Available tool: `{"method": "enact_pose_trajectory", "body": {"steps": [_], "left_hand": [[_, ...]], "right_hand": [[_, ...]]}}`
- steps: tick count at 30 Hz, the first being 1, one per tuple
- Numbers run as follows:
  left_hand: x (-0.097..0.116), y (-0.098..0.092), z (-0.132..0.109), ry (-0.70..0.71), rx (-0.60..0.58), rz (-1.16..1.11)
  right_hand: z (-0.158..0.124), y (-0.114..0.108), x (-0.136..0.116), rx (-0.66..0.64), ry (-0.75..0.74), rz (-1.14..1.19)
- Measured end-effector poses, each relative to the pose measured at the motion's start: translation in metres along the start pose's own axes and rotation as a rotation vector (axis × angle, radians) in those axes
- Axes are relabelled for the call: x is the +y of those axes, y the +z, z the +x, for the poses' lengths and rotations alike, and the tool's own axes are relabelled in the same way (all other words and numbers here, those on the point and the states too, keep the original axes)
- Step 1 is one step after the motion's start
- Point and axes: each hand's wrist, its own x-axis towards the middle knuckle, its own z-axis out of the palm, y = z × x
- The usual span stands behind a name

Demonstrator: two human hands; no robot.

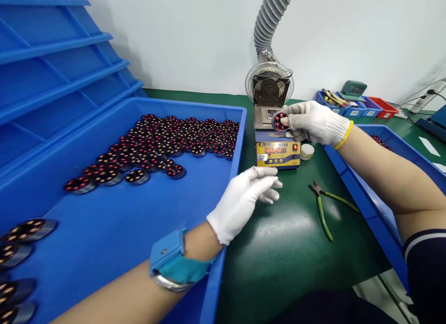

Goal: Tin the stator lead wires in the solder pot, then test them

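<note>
My right hand (pixel 311 122), in a white knit glove, pinches a small round wound coil (pixel 279 121) and holds it over the top of a yellow and blue solder pot (pixel 278 149). My left hand (pixel 244 201), in a white glove, hovers over the green mat beside the right rim of a big blue tray (pixel 230 175). Its fingers are loosely stretched out and hold nothing. A blue strap sits on that wrist. Several round coils (pixel 167 140) lie in a heap at the back of the tray.
Green-handled cutters (pixel 323 205) lie on the green mat right of the pot. A small white round tin (pixel 307 151) stands by the pot. A fume fan and hose (pixel 270 84) rise behind it. Another blue tray (pixel 365 194) lies at right, stacked blue trays (pixel 52 59) at left, small parts bins (pixel 351 105) behind.
</note>
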Motion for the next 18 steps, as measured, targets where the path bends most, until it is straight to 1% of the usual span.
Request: {"method": "enact_pose_trajectory", "body": {"steps": [2,4,6,8,11,14,18], "left_hand": [[0.002,-0.004,0.000,0.001,-0.035,-0.133],[0.004,-0.007,0.000,-0.048,-0.096,-0.240],[0.005,-0.009,0.000,-0.099,-0.164,-0.299],[0.005,-0.009,-0.001,-0.119,-0.199,-0.319],[0.004,-0.009,-0.001,-0.118,-0.209,-0.306],[0.002,-0.008,-0.001,-0.097,-0.202,-0.281],[0.001,-0.004,-0.002,-0.009,-0.110,-0.211]], "right_hand": [[-0.015,0.014,0.002,-0.018,-0.008,-0.035],[-0.030,0.029,0.006,-0.033,-0.010,-0.048],[-0.042,0.042,0.011,-0.045,-0.025,-0.045],[-0.050,0.052,0.016,-0.026,-0.045,-0.051],[-0.054,0.060,0.022,0.035,-0.074,-0.024],[-0.052,0.061,0.026,0.070,-0.089,0.008],[-0.050,0.060,0.031,0.088,-0.081,-0.003]]}}
